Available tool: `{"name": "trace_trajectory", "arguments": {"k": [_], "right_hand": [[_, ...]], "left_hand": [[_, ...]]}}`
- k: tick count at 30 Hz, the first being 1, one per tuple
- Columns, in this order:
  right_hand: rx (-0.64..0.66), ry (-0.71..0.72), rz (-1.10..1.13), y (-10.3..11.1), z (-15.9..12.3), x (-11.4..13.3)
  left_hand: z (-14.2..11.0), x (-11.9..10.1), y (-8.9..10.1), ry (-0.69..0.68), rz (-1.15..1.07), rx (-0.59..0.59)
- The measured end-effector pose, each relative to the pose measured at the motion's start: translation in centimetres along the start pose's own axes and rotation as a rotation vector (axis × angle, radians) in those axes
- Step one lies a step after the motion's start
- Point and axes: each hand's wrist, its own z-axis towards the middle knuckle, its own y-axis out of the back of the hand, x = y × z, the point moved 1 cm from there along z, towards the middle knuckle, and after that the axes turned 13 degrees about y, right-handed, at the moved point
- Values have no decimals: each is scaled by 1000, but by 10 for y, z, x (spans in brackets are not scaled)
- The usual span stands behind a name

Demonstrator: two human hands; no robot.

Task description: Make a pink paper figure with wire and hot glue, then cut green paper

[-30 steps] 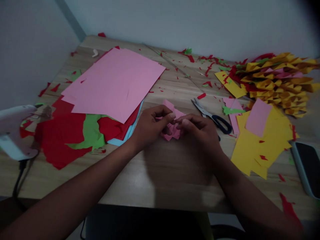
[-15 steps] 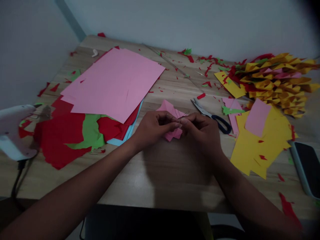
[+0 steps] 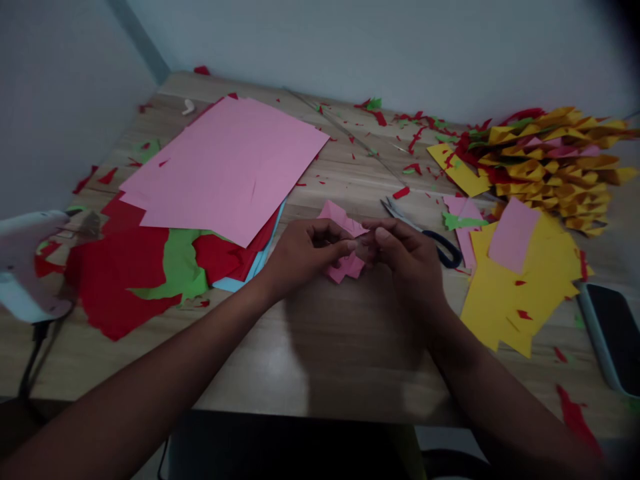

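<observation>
A small piece of folded pink paper (image 3: 347, 268) lies between my hands over the middle of the table, partly hidden by fingers. My left hand (image 3: 313, 257) comes from the left, its thumb and forefinger pinched on the pink paper. Just right of it, my right hand (image 3: 407, 260) has its fingers bent and drawn together by the paper's right edge. Whatever its fingertips hold is too small and dark to make out. Dark-handled scissors (image 3: 445, 248) lie beyond the right hand, partly covered by it.
Large pink sheets (image 3: 225, 167) lie at left over red paper (image 3: 123, 273) and green scraps. A white device (image 3: 30, 267) with a cord stands far left. Yellow paper (image 3: 510, 307), a phone (image 3: 613, 333) and a folded yellow paper piece (image 3: 560, 167) are at right. Red scraps litter the back.
My right fingertips have drawn slightly right, away from my left fingertips, and the right thumb has lifted. My left hand stays almost in place at the pink paper.
</observation>
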Motion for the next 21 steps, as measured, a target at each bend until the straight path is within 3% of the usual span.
{"name": "trace_trajectory", "arguments": {"k": [3, 10, 21], "right_hand": [[-29, 52, -99, 5, 2, 1], [104, 95, -227, 8, 3, 2], [70, 158, -347, 0, -2, 3]], "left_hand": [[0, 2, 0, -15, 71, 4], [-1, 3, 0, -22, 64, 14], [-3, 1, -2, -2, -7, 103]]}}
